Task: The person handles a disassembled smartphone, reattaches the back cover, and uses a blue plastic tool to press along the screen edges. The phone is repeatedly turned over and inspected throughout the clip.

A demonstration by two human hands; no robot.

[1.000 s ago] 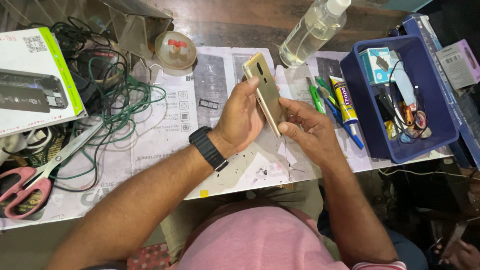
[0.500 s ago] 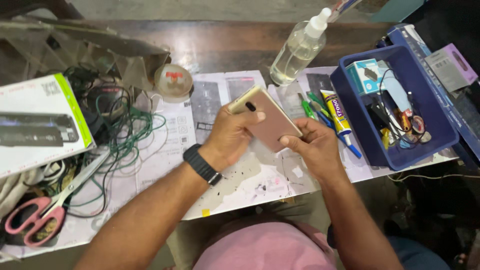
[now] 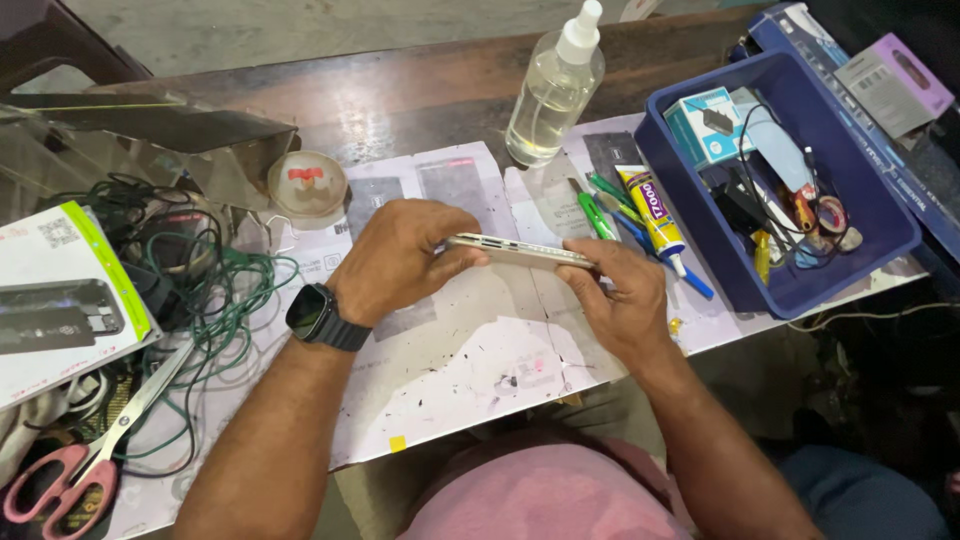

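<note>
Gold phone: held edge-on just above the paper-covered desk, between both hands.
Left hand: fingers closed over the phone's left end.
Right hand: fingers pinching the right end.
Progress: phone looks closed and whole; no tool in hand, glue tube lying unused beside.
Beyond: spray bottle, blue bin.

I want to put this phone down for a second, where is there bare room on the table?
The paper sheet right under the phone, between the left hand and right hand, is bare. So is the dark wood behind, left of the spray bottle. The green wires and blue bin sides are crowded.
</note>
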